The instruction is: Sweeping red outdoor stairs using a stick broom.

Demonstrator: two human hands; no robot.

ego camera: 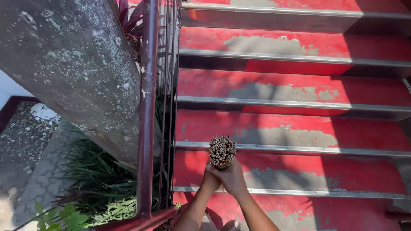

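Two forearms rise from bottom edge; left hand point(210, 180) and right hand point(233, 177) meet, fingers of both wrapped tight around a bundle of sticks point(221, 151), stick ends facing camera. Bundle sits above the red stairs point(299, 128) with worn paint and metal edges. Dark railing point(147, 107) at left, concrete pillar point(77, 64), green plants point(94, 175) below.

A tight bundle of thin brown sticks point(222, 151) stands upright, cut ends facing up.
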